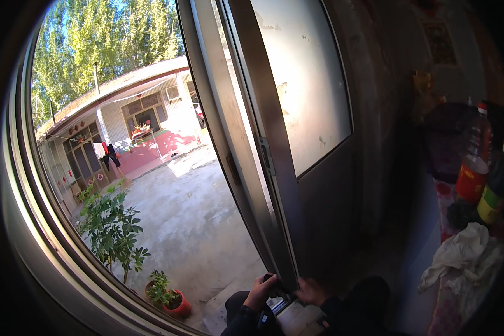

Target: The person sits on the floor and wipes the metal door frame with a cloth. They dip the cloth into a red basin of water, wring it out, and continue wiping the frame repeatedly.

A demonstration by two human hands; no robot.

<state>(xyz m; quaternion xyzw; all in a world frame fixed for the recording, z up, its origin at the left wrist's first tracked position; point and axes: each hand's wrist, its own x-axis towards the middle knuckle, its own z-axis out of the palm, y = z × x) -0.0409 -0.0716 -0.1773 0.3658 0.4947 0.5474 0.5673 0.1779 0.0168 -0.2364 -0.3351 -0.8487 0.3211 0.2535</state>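
A sliding door panel [277, 185] with a metal frame and a pale upper pane stands in front of me. At its bottom corner my left hand [260, 292] is closed around a small dark object [271, 278], too dark to identify. My right hand [313, 291] is on the other side of the same corner, with its fingers at the door's lower edge; shadow hides what they grip. Between my hands and just below them lies the metal door track [280, 305]. A recessed latch [267, 156] is set in the door's edge, well above both hands.
Beyond the open doorway, potted plants [177, 303] stand beside the concrete yard [185, 210]. On my right, a table with a patterned cloth [449, 300] holds a crumpled white cloth [462, 252], a red-labelled plastic bottle [472, 172] and a dark bottle [493, 197]. A door frame [38, 201] curves along the left.
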